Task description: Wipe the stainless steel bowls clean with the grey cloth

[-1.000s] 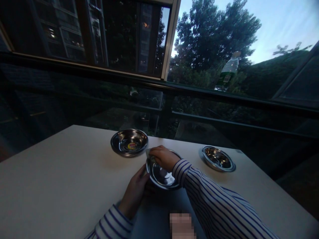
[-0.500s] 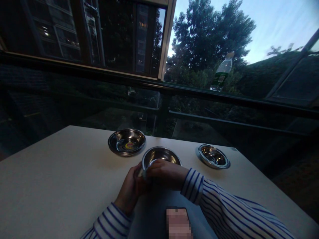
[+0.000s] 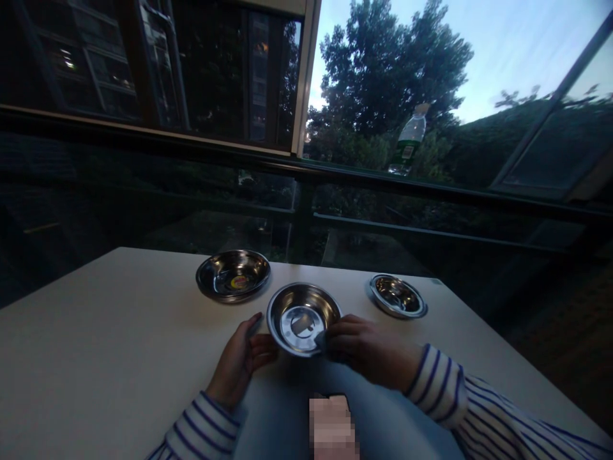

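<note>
Hands now parted: bowl (image 3: 303, 317) between; left hand (image 3: 238, 363) spread beside left rim, right hand (image 3: 366, 348) pinching cloth (image 3: 320, 340) on near-right rim

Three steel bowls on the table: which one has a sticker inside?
The left bowl: a yellow-and-red sticker sits on its bottom. The middle bowl, at the right hand, and the small right bowl show none.

Glossy metal bowl (image 3: 303, 317), seemingly matt table (image 3: 96, 345)

The person is wearing white sleeves (image 3: 443, 386) with thin dark stripes. Pale blue trousers (image 3: 282, 415) are showing at bottom centre.
</note>
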The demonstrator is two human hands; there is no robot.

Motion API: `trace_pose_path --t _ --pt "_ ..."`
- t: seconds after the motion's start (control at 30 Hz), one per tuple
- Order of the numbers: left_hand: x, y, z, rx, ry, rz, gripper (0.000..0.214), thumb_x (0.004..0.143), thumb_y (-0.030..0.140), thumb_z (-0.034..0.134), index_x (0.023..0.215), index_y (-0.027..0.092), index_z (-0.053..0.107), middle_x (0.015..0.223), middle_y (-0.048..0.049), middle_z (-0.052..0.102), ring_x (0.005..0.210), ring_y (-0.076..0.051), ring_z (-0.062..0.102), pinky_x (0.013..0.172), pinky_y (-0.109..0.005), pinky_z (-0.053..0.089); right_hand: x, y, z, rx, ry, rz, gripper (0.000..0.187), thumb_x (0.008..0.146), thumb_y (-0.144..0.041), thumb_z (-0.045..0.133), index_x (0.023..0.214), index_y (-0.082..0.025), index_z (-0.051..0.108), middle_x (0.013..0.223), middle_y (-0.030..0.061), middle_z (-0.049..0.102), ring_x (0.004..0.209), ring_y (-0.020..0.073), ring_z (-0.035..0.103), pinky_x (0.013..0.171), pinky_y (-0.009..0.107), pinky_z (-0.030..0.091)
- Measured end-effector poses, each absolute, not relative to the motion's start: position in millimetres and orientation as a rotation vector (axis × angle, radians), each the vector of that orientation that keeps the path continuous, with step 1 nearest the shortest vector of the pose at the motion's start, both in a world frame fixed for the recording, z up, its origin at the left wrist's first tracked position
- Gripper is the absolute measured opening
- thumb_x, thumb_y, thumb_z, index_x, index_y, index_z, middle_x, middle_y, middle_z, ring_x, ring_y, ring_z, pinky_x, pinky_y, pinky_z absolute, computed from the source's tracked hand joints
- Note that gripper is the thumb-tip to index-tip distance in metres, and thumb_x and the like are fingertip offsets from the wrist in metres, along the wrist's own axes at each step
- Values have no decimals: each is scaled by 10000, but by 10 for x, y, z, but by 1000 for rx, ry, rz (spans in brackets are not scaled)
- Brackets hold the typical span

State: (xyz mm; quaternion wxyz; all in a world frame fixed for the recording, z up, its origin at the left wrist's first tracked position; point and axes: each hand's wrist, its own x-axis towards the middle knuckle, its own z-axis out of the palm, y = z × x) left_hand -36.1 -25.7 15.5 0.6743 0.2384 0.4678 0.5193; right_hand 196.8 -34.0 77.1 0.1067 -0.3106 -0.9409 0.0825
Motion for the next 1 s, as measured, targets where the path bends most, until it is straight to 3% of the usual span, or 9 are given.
trace_pose_path --t 0.17,0.27,0.37,0.5,0.63,0.83,1.0 --pt "-433 -252 136 780 1372 1298 399 724 343 539 1073 154 505 639 -30 641 520 -170 597 521 -297 478 2351 -429 542 -1185 -2131 489 384 744 -72 487 1094 -203 579 1100 79 597 1038 217 543 920 408 417" --pt "-419 -334 212 1120 1662 1418 374 653 404 605 934 158 603 661 -25 632 617 -183 598 572 -283 462 2443 -505 434 -1262 -1847 661 350 754 -151 519 1097 -193 569 1051 73 615 982 230 575 877 420 451" --pt "-202 -461 353 1295 1534 1325 332 641 433 612 815 151 636 716 -46 659 690 -199 609 620 -281 463 2438 -586 413 -1268 -1670 839 366 757 -208 544 1123 -191 545 1025 73 620 895 222 607 805 408 492" --pt "342 -537 483 1312 1069 946 457 701 445 592 1037 135 578 865 -84 671 746 -203 628 610 -292 484 2392 -661 434 -1181 -1583 923 412 735 -247 602 1137 -189 535 988 74 625 785 198 625 708 367 526" --pt "796 -454 526 1139 919 899 527 714 368 612 1140 92 470 995 -156 643 826 -220 639 624 -299 487 2434 -689 434 -1070 -1532 1039 513 714 -283 654 1192 -192 493 994 75 626 716 173 625 635 332 532" --pt "1039 -324 515 1120 926 933 344 706 190 597 1020 75 517 1012 -179 635 823 -215 639 676 -317 495 2616 -637 458 -1154 -1435 822 336 790 -372 563 1061 -182 623 1065 80 635 1018 223 563 886 377 439" --pt "1114 -220 441 1379 997 979 237 711 169 548 938 104 572 948 -135 653 847 -211 635 707 -313 497 2713 -500 472 -1234 -1398 716 336 803 -411 522 946 -149 676 902 71 678 882 219 603 803 351 460"
